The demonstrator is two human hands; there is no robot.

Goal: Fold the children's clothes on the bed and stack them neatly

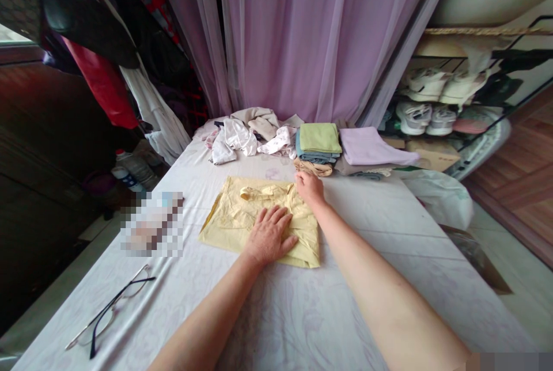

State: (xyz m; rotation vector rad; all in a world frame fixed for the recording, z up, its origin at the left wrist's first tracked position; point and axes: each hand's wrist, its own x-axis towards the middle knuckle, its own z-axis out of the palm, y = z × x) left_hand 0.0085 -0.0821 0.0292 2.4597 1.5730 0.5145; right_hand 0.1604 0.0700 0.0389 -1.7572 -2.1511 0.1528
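A pale yellow garment lies folded into a rough rectangle on the cloth-covered table. A loose strip or band of its fabric is bunched near the far edge. Pressed flat on its middle is my left hand, fingers stretched out. At the garment's far right corner, my right hand is closed, its fingers curled on the fabric edge; the fingertips are partly hidden. Just beyond that hand sits a folded tan cloth, under a stack topped by a green folded cloth.
A lilac folded cloth lies right of the stack, and crumpled light clothes lie left of it. Eyeglasses and a blurred-out object are on the left. Beyond hangs a purple curtain; a shoe rack stands at right.
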